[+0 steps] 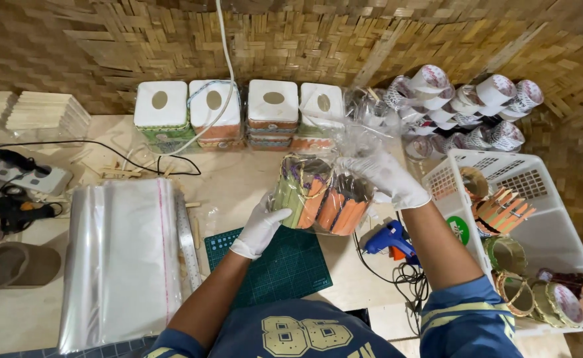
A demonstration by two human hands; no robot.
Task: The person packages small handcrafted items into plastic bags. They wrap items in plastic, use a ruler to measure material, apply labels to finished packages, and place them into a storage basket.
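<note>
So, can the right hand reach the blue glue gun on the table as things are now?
Probably yes, once free. The glue gun lies uncovered just below the right hand, with nothing between them, but that hand now grips the plastic bag.

Cutting mat (285,262) – green, gridded; glue gun (387,237) – blue; gloves (260,229) white.

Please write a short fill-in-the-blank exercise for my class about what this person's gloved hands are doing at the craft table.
1. Both hands, the left hand and the right hand, wear ____ gloves.
2. They hold an orange and green stick-built holder inside a clear ____ bag.
3. Under the left hand lies a dark green cutting ____.
4. The blue glue gun lies beside the white plastic ____ of finished crafts.

Missing words: white; plastic; mat; basket
</note>
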